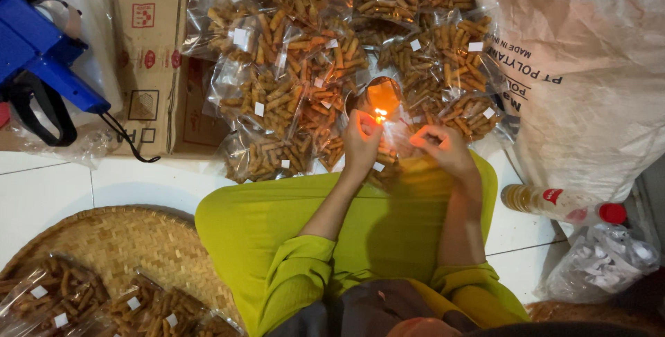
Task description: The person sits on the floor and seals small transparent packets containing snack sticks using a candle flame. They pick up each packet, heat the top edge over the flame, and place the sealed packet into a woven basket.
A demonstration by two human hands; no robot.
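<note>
In front of my knees lies a big heap of clear snack packets [332, 53], with a white sack [589, 67] on the right and a woven tray [131, 240] on the left. My left hand [360, 144] and right hand [443, 148] are both closed, pinching one packet [385, 164] by its top edge, just beside a small flame [379, 114].
</note>
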